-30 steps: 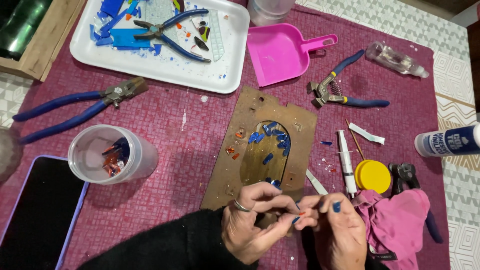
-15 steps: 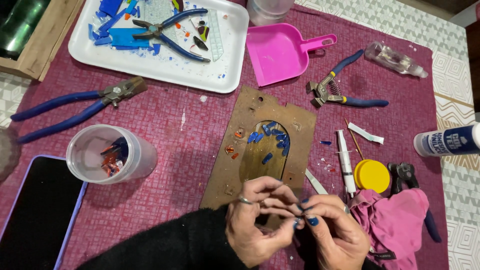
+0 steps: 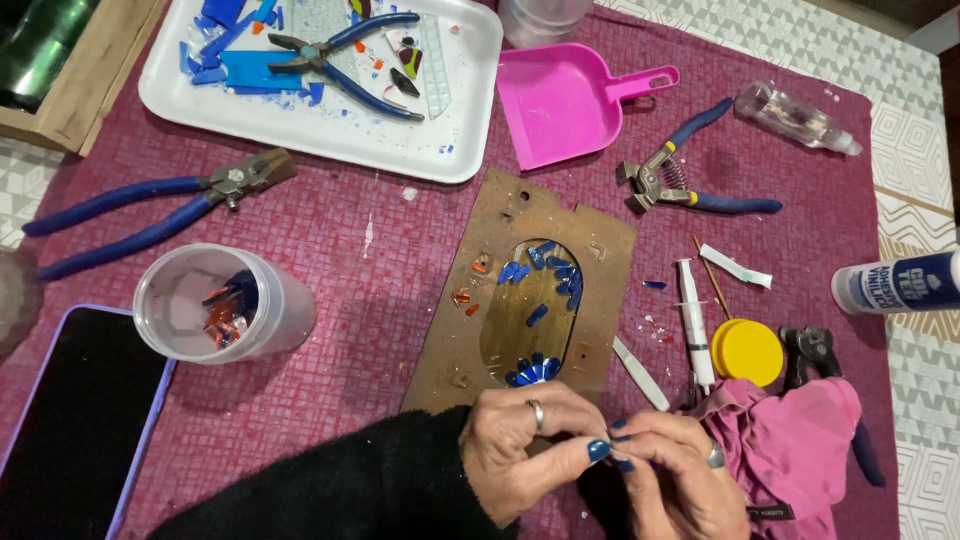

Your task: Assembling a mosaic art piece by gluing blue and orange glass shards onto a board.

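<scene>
Maroon mat, tools all round, and both hands huddle at the near edge of the brown board [image 3: 520, 300].

Since a second ago the left hand [image 3: 525, 450] and right hand [image 3: 675, 475] have drawn tighter together; the small orange-tipped piece seen between the fingertips then is now hidden. Both hands are pinched fingertip to fingertip, but on what I cannot tell. They sit just below the blue glass chips [image 3: 532, 370] at the bottom of the board's oval opening, beside the pink cloth [image 3: 790, 440]. Plastic cup [image 3: 215, 305] and blue pliers [image 3: 140, 205] lie untouched.
</scene>
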